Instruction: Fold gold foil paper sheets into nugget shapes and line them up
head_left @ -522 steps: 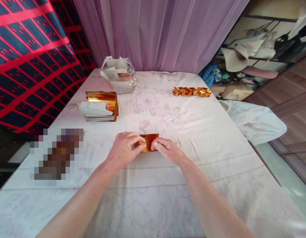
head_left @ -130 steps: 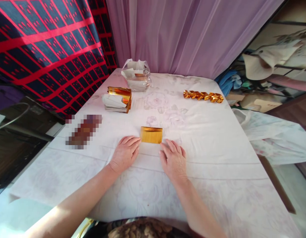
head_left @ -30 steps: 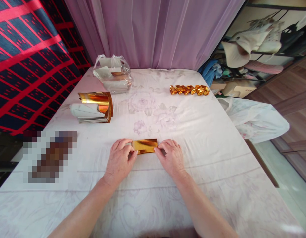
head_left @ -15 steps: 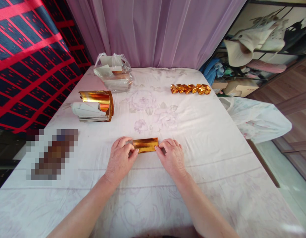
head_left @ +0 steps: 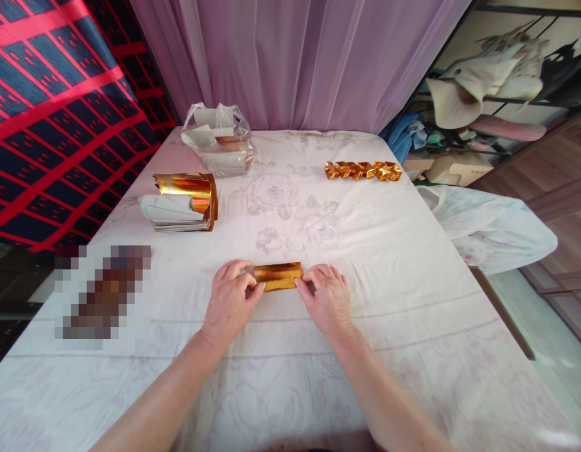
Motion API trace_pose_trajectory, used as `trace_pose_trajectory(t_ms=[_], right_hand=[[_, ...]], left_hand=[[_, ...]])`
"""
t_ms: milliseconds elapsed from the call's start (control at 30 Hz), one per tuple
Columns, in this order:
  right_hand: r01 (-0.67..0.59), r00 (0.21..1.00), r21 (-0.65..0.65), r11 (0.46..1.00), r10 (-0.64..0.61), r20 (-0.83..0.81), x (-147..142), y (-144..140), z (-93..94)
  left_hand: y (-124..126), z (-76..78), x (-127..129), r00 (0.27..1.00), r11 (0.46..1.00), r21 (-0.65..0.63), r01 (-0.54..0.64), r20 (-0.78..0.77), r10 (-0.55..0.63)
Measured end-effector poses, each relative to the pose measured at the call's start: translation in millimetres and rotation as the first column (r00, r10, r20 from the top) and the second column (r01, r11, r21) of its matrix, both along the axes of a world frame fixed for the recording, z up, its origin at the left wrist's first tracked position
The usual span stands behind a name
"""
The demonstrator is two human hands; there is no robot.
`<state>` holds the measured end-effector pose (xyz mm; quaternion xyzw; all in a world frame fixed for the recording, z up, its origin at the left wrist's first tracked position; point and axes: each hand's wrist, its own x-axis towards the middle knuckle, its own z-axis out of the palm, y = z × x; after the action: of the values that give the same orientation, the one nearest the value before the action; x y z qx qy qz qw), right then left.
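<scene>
Gold foil strip (head_left: 277, 276) x1 — L hand (head_left: 230, 302) & R hand (head_left: 326, 301) pinch its ends; folded gold pcs (head_left: 363, 170) far back, approx 6.

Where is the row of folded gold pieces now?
In the head view, the row of folded gold pieces lies far right on the white tablecloth, near the purple curtain.

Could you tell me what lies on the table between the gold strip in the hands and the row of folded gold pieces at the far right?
Nothing: in the head view, only bare flowered tablecloth lies between the gold strip and the row of folded gold pieces.
</scene>
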<state>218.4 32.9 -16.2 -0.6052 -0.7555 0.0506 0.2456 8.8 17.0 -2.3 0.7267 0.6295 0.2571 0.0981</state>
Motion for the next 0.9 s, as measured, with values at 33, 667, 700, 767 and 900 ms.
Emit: trace_pose_trajectory(t_ms=[33,667,700,767,900], right_hand=[[0.001,1.0,0.0,1.0,-0.001,0.0,-0.1,0.0,0.0],[0.019,0.998,-0.006,1.0,-0.019,0.053,-3.2,-0.7,0.5],[0.022,0.998,-0.006,1.0,-0.021,0.055,-3.4,-0.8,0.6],[0.026,0.998,-0.005,1.0,-0.026,0.059,-3.6,-1.0,0.5],[0.03,0.998,0.0,1.0,-0.03,0.057,-3.6,-1.1,-0.4]], left_hand=[[0.1,0.0,0.1,1.0,1.0,0.002,-0.003,0.0,0.003],[0.5,1.1,1.9,0.999,1.0,-0.01,-0.021,-0.044,0.02],[0.4,1.2,2.1,0.999,1.0,-0.011,-0.023,-0.046,0.023],[0.3,1.4,2.3,0.998,1.0,-0.014,-0.026,-0.05,0.025],[0.0,1.3,2.8,0.998,0.999,-0.018,-0.028,-0.051,0.027]])
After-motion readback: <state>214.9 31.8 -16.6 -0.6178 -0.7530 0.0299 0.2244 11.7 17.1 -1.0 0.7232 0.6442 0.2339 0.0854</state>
